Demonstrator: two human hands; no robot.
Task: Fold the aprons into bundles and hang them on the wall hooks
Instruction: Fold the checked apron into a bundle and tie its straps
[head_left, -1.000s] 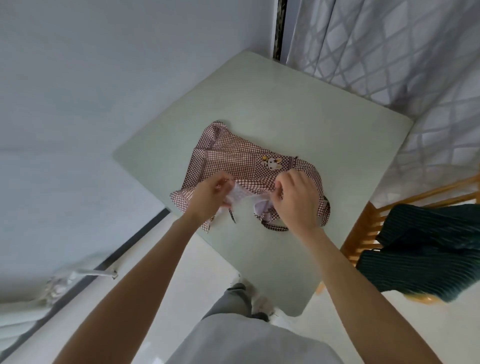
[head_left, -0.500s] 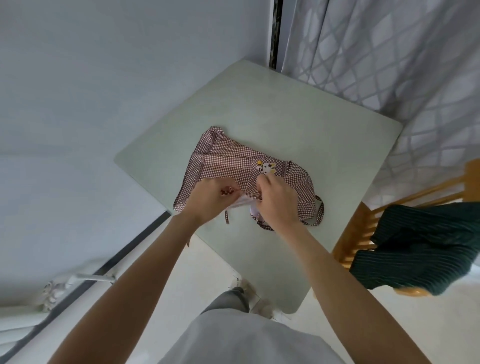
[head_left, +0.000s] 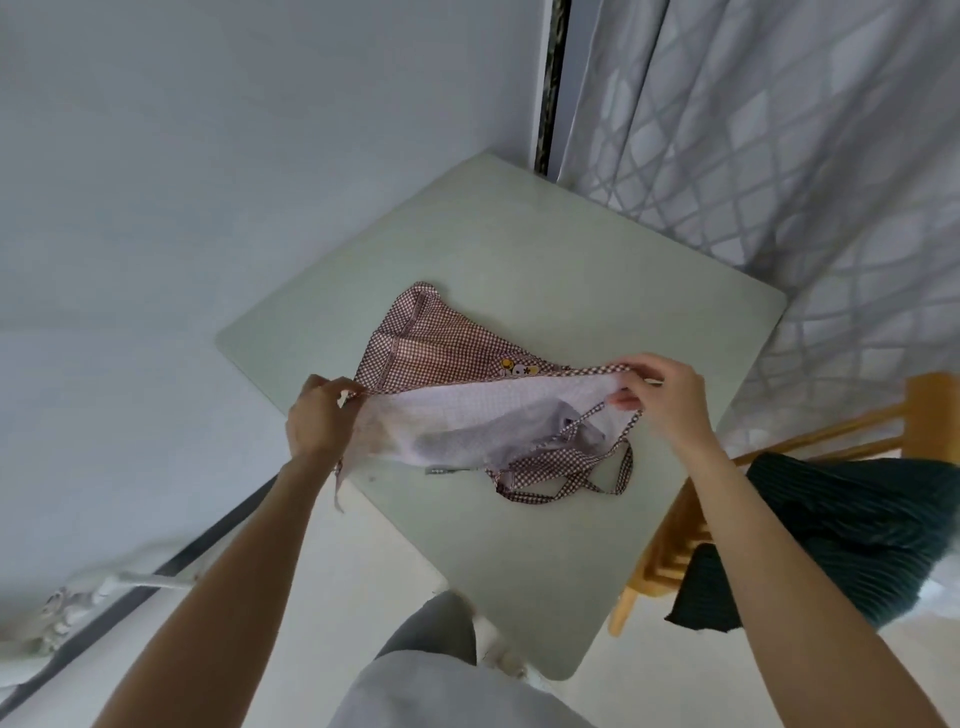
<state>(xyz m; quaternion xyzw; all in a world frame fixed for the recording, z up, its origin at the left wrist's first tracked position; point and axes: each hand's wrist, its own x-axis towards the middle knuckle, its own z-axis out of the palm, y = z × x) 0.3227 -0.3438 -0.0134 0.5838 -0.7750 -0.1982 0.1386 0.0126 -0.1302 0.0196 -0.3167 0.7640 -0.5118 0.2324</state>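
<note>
Folding step in progress: left hand (head_left: 317, 415) and right hand (head_left: 662, 397) each pinch 1 end of the checked apron (head_left: 441, 343) edge, lifted off the table (head_left: 519, 260). Next move likely calls for carrying that edge toward 12 o'clock; straps (head_left: 566, 475) trail at 6 o'clock, between both hands

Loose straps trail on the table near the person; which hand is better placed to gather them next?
Probably the right hand. It pinches the apron edge directly above the straps, which trail beneath it. The left hand grips the opposite corner, farther away.
</note>
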